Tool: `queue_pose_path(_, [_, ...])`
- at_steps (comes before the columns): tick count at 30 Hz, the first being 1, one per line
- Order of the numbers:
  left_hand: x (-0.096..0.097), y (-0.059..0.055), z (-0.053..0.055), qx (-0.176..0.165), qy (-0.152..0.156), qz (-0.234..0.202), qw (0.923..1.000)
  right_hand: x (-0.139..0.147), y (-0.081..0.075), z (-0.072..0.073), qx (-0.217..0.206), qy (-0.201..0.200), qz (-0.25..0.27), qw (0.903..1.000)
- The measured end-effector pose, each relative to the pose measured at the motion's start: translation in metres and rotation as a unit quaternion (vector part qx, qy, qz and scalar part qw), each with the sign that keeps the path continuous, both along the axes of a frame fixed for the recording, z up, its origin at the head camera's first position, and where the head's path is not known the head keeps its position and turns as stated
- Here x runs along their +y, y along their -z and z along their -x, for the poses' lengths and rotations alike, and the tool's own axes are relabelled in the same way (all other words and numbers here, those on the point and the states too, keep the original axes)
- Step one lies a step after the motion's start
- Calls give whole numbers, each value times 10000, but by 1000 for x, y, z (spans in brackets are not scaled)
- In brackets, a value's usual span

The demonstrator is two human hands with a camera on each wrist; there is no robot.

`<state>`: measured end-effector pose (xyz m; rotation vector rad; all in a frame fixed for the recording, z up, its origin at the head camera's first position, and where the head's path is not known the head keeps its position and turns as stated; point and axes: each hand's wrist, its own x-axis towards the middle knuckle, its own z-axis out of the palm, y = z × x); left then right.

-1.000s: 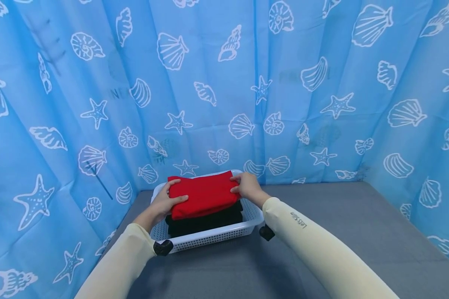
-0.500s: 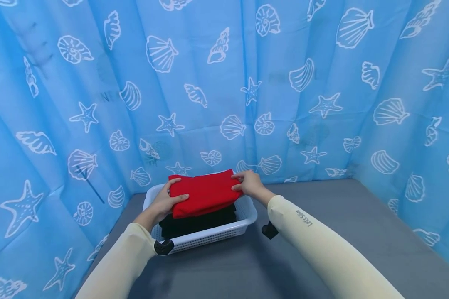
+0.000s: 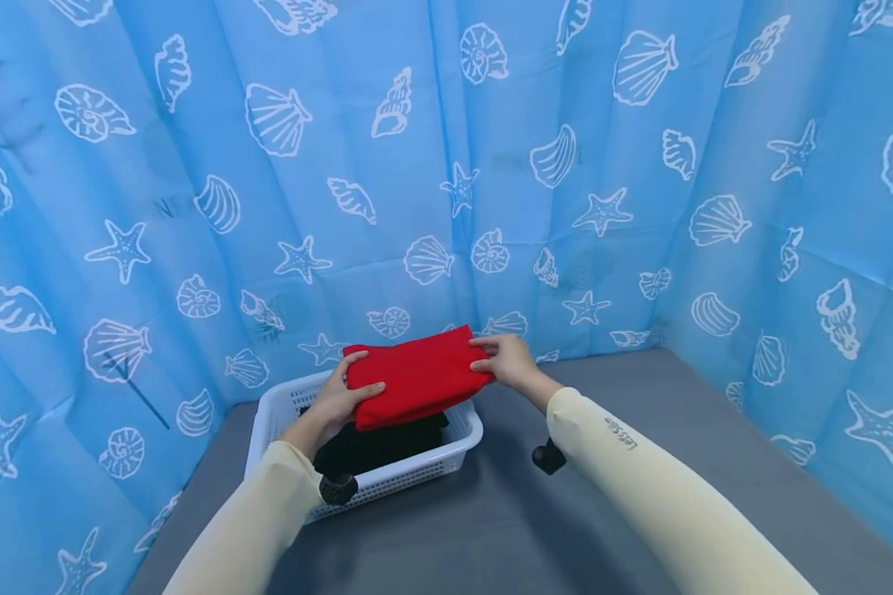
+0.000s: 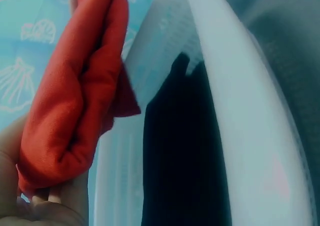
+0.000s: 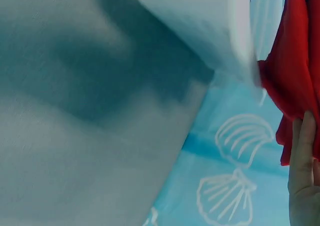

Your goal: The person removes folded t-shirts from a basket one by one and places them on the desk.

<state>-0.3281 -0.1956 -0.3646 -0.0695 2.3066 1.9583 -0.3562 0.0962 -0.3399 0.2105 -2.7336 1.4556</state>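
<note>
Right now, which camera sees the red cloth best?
The head view, because the red cloth shows its broad top there. The left wrist view shows its folded end; the right wrist view, just part at the picture's right edge.

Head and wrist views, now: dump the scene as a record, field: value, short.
Held item: red cloth, folded in layers
Left grip: holds the cloth's left end
Right grip: holds the cloth's right end
Container: white basket, perforated sides
Contents: black cloth, partly hidden beneath the red one in the head view
Surface: gray tabletop
Backdrop: blue curtain, white shell and starfish print
Sleeves: cream, both arms
</note>
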Motion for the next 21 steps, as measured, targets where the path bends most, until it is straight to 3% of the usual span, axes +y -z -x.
queue_pose_path(13, [73,3,31,132,152,78,9998,71,-1,1,9,574,82,9983])
queue_pose_path(21, [123,4,41,96,239,15,9997,118,2,0,-116,741,25,9972])
